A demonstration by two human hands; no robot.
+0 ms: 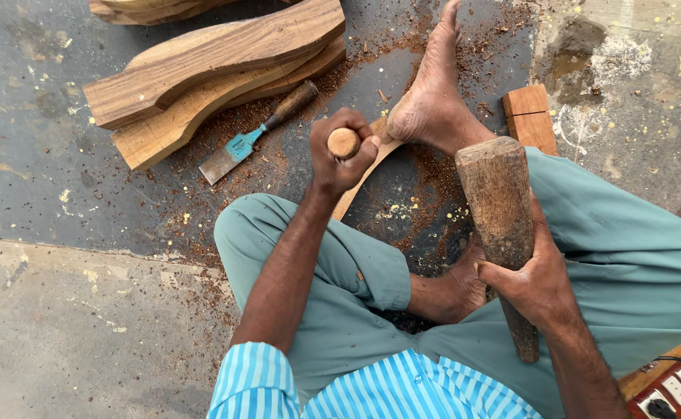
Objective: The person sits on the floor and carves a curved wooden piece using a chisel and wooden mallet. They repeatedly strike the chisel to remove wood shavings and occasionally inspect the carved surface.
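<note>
I sit on the floor with my legs folded. My left hand [339,155] is closed around a chisel with a round wooden handle top [344,143], held upright over a curved wooden piece [360,180]. My right foot [432,93] presses down on that piece. My right hand [533,281] grips a thick, worn wooden mallet [500,209], raised above my right knee with its heavy end pointing away from me.
Several curved wooden blanks [208,70] are stacked at the upper left. A wide flat chisel with a blue ferrule [251,138] lies beside them amid wood shavings. A small wooden block [530,115] lies right of my foot. A power strip [678,384] sits at the lower right.
</note>
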